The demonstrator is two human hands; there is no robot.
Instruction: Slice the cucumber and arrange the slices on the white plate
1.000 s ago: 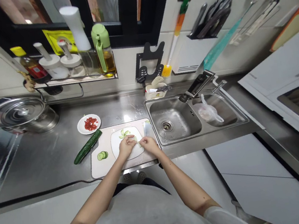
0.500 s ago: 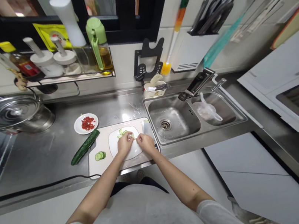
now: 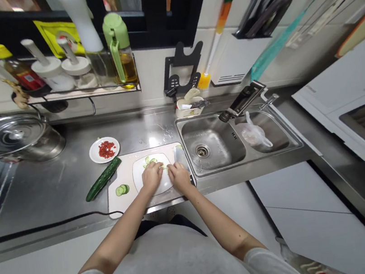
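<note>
A white plate (image 3: 140, 173) lies on a pale cutting board (image 3: 117, 203), with several thin cucumber slices (image 3: 150, 160) near its far edge. Above the plate's middle, my left hand (image 3: 152, 176) has its fingers pressed together at a pale green slice. My right hand (image 3: 179, 176) faces it over the plate's right side, fingertips closed at the same small slice; their exact grip is partly hidden. A knife (image 3: 178, 154) lies on the board beyond my right hand. On the left of the board rests a short stack of cucumber rounds (image 3: 122, 190).
An uncut length of cucumber (image 3: 103, 179) lies left of the board, below a small plate (image 3: 92, 153) of chopped red pieces. To the right is a double sink (image 3: 215, 150) with a faucet (image 3: 242, 100). A lidded pot (image 3: 39, 144) stands at far left; a black cord (image 3: 52, 226) crosses the counter.
My hands have shifted slightly, with the right fingertips now a little apart from the left. The view has tilted a little; the plate and board stay in place.
</note>
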